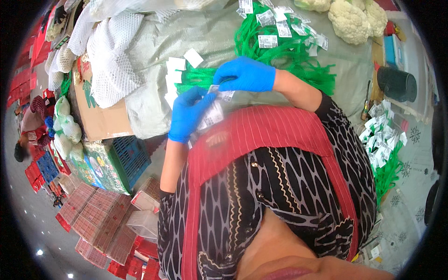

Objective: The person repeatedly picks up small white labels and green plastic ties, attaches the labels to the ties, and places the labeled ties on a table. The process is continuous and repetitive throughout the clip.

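Observation:
My left hand [189, 113], in a blue glove, pinches a strip of printed white labels [212, 115] between thumb and fingers in front of the red apron [259, 129]. Close beside it, my right hand [246, 74], gloved in blue too, has its fingertips curled down on the strip's upper end [225, 95]. Under both hands lie green mesh net sleeves [197, 75], with blank-looking white tags [176, 64] at their left ends. Beyond my right hand is a larger heap of green net sleeves [245, 38] bearing printed tags [268, 41].
Cauliflowers [348, 21] sit at the far right on grey-green sheeting [157, 45]. White foam netting [112, 59] drapes over a cardboard box [101, 119] at left. More tagged green nets [385, 168] hang at right. Stacked crates [98, 213] and another person [33, 122] are at left.

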Action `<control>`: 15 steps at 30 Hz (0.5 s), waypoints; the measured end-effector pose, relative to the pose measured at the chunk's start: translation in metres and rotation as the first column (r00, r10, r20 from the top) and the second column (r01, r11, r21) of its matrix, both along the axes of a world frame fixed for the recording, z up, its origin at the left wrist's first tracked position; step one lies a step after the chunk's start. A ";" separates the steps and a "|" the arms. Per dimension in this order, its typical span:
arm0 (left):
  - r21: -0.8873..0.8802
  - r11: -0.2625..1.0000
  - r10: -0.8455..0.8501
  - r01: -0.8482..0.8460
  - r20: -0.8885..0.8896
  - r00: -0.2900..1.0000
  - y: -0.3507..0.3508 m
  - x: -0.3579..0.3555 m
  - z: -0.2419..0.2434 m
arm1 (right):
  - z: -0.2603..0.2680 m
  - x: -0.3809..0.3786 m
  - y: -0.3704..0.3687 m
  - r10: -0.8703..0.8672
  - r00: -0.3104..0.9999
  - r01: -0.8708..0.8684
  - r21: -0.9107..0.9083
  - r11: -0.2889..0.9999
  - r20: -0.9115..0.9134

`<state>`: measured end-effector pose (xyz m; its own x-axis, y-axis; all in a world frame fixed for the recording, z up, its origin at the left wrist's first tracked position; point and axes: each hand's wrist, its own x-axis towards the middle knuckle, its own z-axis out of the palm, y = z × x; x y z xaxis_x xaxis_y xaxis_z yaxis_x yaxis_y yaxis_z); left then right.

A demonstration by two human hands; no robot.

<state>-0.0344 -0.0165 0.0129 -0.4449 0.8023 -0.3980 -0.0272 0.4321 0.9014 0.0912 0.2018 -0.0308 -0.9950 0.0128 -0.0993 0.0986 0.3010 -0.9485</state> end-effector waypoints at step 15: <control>0.169 0.978 -0.172 0.119 0.349 0.921 -0.043 -0.005 0.016 | -0.083 -0.088 -0.059 -0.226 0.943 0.129 0.355 0.926 0.246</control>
<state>-0.0399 -0.0593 0.0288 -0.1667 0.9071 -0.3865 -0.3080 0.3245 0.8943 0.0034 0.1430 -0.1142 -0.9057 0.2668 -0.3293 0.4236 0.5439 -0.7243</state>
